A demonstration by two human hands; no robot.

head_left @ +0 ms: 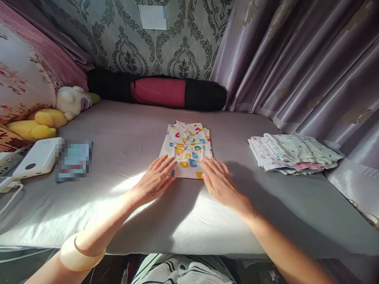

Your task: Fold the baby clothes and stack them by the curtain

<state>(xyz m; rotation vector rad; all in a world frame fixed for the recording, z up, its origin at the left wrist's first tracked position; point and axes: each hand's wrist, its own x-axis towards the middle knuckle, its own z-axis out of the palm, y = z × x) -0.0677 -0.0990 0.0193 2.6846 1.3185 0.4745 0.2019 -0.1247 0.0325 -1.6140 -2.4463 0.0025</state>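
Observation:
A folded white shirt (189,152) with colourful letter prints lies in the middle of the grey-covered surface, its collar toward the wall. My left hand (156,177) rests at the shirt's near left corner, palm down with fingers stretched out. At the near right corner lies my right hand (220,179), also flat with fingers extended. Both hands touch the shirt's edges and cover its near corners in part. Neither one grips the cloth.
To the right sits a stack of folded clothes (293,154). On the left are a white power bank (38,157), a pixelated flat item (75,157) and yellow and white plush toys (72,100). A black and red bolster (158,90) lies along the wall beside purple curtains (266,59).

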